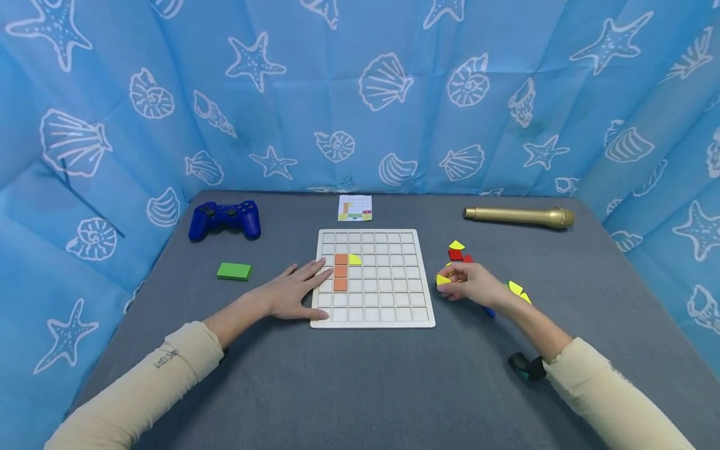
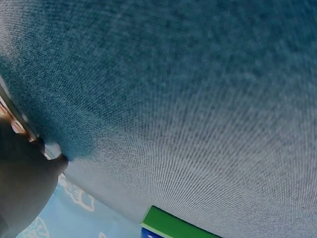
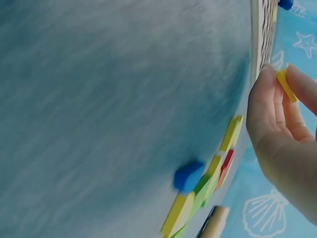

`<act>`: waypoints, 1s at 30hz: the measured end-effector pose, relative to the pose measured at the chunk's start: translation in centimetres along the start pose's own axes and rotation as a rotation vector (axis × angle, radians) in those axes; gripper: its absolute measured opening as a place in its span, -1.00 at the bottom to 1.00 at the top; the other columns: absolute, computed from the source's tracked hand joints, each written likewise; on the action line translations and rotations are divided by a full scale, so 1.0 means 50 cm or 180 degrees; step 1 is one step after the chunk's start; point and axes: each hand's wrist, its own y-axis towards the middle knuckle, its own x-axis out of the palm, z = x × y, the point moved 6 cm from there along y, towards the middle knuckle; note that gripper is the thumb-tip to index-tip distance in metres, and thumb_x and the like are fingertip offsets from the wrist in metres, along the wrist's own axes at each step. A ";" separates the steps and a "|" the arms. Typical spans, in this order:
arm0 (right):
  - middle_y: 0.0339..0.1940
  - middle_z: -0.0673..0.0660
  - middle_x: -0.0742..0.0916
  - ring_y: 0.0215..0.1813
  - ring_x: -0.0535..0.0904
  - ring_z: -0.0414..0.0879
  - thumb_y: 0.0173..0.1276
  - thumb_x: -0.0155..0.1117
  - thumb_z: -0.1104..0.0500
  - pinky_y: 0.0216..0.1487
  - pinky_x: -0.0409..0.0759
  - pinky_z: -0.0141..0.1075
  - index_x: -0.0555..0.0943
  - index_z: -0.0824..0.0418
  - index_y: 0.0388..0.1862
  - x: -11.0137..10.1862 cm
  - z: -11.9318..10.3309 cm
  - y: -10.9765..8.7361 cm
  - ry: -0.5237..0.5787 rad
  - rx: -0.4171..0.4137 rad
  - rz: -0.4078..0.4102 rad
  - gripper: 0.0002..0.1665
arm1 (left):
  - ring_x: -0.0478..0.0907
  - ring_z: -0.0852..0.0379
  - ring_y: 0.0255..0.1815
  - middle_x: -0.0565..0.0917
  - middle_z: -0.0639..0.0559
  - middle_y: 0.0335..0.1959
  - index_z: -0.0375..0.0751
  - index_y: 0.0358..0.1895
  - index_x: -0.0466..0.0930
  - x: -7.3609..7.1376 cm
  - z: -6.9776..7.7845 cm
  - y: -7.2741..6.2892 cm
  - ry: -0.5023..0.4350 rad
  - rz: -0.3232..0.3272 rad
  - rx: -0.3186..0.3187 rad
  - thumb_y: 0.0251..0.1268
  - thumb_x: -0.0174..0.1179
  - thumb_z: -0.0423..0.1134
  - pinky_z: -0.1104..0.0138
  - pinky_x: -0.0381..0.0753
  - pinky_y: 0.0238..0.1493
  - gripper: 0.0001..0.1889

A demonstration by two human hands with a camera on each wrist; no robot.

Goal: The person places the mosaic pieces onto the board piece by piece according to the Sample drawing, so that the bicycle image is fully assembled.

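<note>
Room: blue curtain point(image 1: 315, 103), white shell + starfish prints, runs round back & both sides. Grey table point(image 1: 360, 387), matte, fine woven look in L wrist view. Mid-table, pale grid board point(image 1: 374, 325). Blue game controller point(image 1: 226, 219) far L, gold mic point(image 1: 520, 216) far R, both well apart from board. L hand point(image 1: 295, 290) has fingers spread & relaxed over board's L edge, gripping nothing; prob. steadying it. R hand point(image 1: 475, 284) just off board's R edge, thumb + fingertips closed in a pinch. Pattern card point(image 1: 355, 208) behind board, fine detail too small to read. Green block point(image 1: 234, 271) near controller. On board: column of 3 orange squares point(image 1: 340, 272), yellow quarter-circle point(image 1: 354, 259) beside the top one. Loose pcs by R hand incl. red pc point(image 1: 455, 255) & blue pc point(image 1: 490, 312), latter partly hidden. Smallest: yellow pc point(image 1: 442, 280) in R pinch, not yet on board. Step, my read: fetching next pc to copy card. Next move prob. needs carry L over grid, turn to match card, lower square into cell w/o nudging neighbours.
</note>
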 end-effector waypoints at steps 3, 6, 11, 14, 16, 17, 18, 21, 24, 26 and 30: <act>-0.37 0.26 0.56 -0.19 0.66 0.06 0.36 0.25 0.27 -0.13 0.63 -0.17 0.47 0.39 0.22 0.015 -0.016 0.006 0.0159 -0.0053 -0.0141 -0.52 | -0.30 0.03 0.52 -0.27 0.00 0.55 0.07 0.55 -0.24 0.000 -0.001 0.000 0.0056 -0.0026 0.0000 0.08 -0.10 0.56 -0.08 -0.23 0.40 0.06; -0.38 0.25 0.55 -0.17 0.65 0.06 0.37 0.22 0.28 -0.12 0.63 -0.17 0.45 0.39 0.25 0.030 -0.029 0.014 0.0206 -0.0080 -0.0207 -0.51 | -0.30 0.05 0.52 -0.28 0.00 0.55 0.08 0.55 -0.23 -0.002 0.000 0.000 0.0076 -0.0020 0.0050 0.04 -0.09 0.58 -0.07 -0.22 0.40 0.09; -0.47 0.20 0.62 -0.24 0.65 0.04 0.35 0.26 0.26 -0.12 0.62 -0.19 0.51 0.39 0.15 0.053 -0.044 0.034 0.0192 -0.0060 -0.0235 -0.57 | -0.28 0.03 0.52 -0.26 -0.01 0.55 0.06 0.55 -0.21 -0.005 -0.001 -0.002 0.0038 0.0012 0.0138 -0.02 -0.03 0.59 -0.07 -0.23 0.40 0.13; -0.42 0.20 0.68 -0.26 0.66 0.03 0.33 0.28 0.24 -0.14 0.62 -0.21 0.54 0.38 0.12 0.069 -0.051 0.047 0.0199 -0.0038 -0.0296 -0.59 | -0.27 0.03 0.52 -0.26 -0.02 0.55 0.05 0.55 -0.21 -0.005 -0.003 -0.003 0.0032 0.0010 0.0153 -0.04 -0.02 0.59 -0.06 -0.23 0.40 0.15; -0.37 0.22 0.72 -0.26 0.67 0.04 0.33 0.28 0.24 -0.15 0.62 -0.21 0.55 0.38 0.10 0.081 -0.058 0.056 0.0232 -0.0035 -0.0357 -0.61 | -0.27 0.02 0.52 -0.26 -0.02 0.55 0.05 0.55 -0.21 -0.004 -0.004 -0.003 0.0030 0.0006 0.0159 -0.04 -0.02 0.60 -0.06 -0.23 0.40 0.16; -0.35 0.23 0.73 -0.26 0.67 0.04 0.34 0.28 0.24 -0.16 0.63 -0.21 0.56 0.38 0.09 0.088 -0.062 0.059 0.0252 -0.0034 -0.0390 -0.62 | -0.27 0.03 0.52 -0.26 -0.02 0.55 0.05 0.55 -0.21 -0.004 -0.005 -0.003 0.0030 0.0003 0.0158 -0.04 -0.02 0.60 -0.06 -0.24 0.40 0.16; -0.33 0.24 0.73 -0.27 0.67 0.04 0.34 0.27 0.25 -0.16 0.63 -0.21 0.56 0.39 0.08 0.095 -0.066 0.063 0.0281 -0.0035 -0.0425 -0.63 | -0.27 0.03 0.52 -0.26 -0.02 0.55 0.05 0.55 -0.22 -0.004 -0.005 -0.003 0.0032 -0.0004 0.0155 -0.05 -0.02 0.60 -0.06 -0.24 0.40 0.16; -0.33 0.25 0.74 -0.28 0.67 0.03 0.35 0.25 0.26 -0.16 0.63 -0.20 0.56 0.41 0.07 0.118 -0.079 0.076 0.0389 -0.0037 -0.0538 -0.65 | -0.27 0.03 0.52 -0.26 -0.02 0.55 0.06 0.55 -0.22 -0.004 -0.005 -0.003 0.0043 -0.0012 0.0149 -0.05 -0.02 0.60 -0.06 -0.23 0.40 0.16; -0.33 0.24 0.74 -0.29 0.67 0.00 0.37 0.22 0.28 -0.17 0.64 -0.20 0.56 0.42 0.07 0.141 -0.093 0.088 0.0467 -0.0067 -0.0638 -0.66 | -0.28 0.04 0.52 -0.26 -0.01 0.55 0.07 0.55 -0.22 -0.003 -0.005 -0.003 0.0070 -0.0020 0.0134 -0.05 -0.03 0.60 -0.05 -0.23 0.40 0.15; -0.31 0.25 0.73 -0.28 0.68 -0.01 0.37 0.21 0.30 -0.17 0.64 -0.19 0.55 0.44 0.08 0.157 -0.104 0.094 0.0534 -0.0095 -0.0700 -0.66 | -0.27 0.04 0.52 -0.26 -0.01 0.55 0.07 0.55 -0.22 -0.003 -0.005 -0.003 0.0076 -0.0020 0.0125 -0.05 -0.03 0.60 -0.05 -0.23 0.40 0.15; -0.31 0.25 0.73 -0.29 0.68 -0.02 0.36 0.22 0.31 -0.20 0.64 -0.20 0.57 0.44 0.08 0.190 -0.124 0.104 0.0575 -0.0138 -0.0805 -0.66 | -0.27 0.04 0.52 -0.25 -0.01 0.55 0.08 0.55 -0.22 -0.004 -0.004 -0.002 0.0076 -0.0030 0.0102 -0.05 -0.04 0.61 -0.05 -0.23 0.40 0.15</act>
